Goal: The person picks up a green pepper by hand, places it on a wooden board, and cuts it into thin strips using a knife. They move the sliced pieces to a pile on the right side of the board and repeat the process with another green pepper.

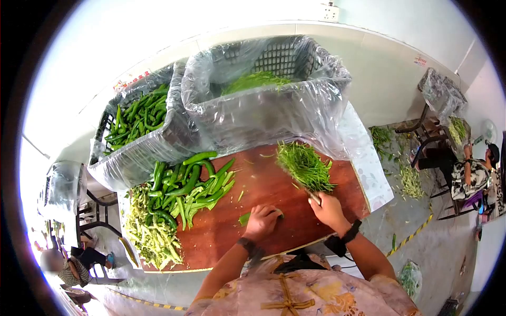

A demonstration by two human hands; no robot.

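My left hand (262, 221) rests on the reddish-brown board (211, 237), its fingers closed over a piece of green pepper (245, 217). To its right, my right hand (328, 210) grips the handle of a knife (314, 197); the blade is blurred and mostly lost against the greens. A pile of finely shredded green pepper (305, 167) lies just beyond the knife. Whole and split green peppers (195, 184) are heaped on the board's left part, beside a mound of pale pepper cores and seeds (150, 231).
Behind the board stand a plastic-lined crate (263, 110) with shredded greens and another lined crate (147, 155) of whole peppers. A seated person (474, 171) is at the far right, another (74, 271) at the lower left. Scraps (410, 179) lie on the floor.
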